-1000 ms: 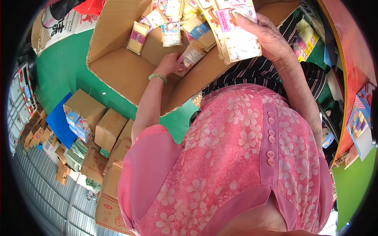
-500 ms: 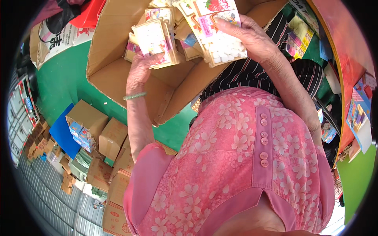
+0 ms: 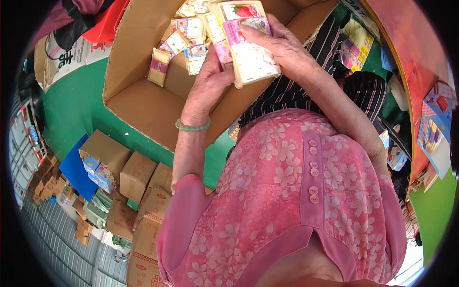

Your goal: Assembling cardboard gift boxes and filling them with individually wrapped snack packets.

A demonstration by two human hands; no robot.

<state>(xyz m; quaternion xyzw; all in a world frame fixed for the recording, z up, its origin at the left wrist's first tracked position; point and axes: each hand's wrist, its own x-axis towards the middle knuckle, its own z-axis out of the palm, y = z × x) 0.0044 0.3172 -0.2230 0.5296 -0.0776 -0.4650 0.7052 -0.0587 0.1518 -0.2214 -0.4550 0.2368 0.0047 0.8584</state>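
My right hand (image 3: 284, 50) grips a clear plastic pack (image 3: 256, 62) of small white pieces, its thumb across the pink label. A strawberry picture shows at the top of this pack. Against its left side my left hand (image 3: 208, 88) is closed on more packs (image 3: 216, 33) of the same kind, their lower ends partly hidden by the fingers. Both hands are over an open cardboard box (image 3: 143, 112). Inside it lie several similar packs (image 3: 196, 57), and one pack (image 3: 158, 67) leans near the left wall.
Several closed cartons (image 3: 138, 177) stand at lower left, beside a blue panel (image 3: 76, 165). A red surface (image 3: 406, 52) with a yellow edge runs along the right. Colourful packets (image 3: 356, 50) lie right of my striped trousers (image 3: 282, 95). The floor (image 3: 71, 107) is green.
My left hand has moved right with its pack, up against those in my right hand. My right hand has shifted slightly left. Loose packs in the box show more fully.
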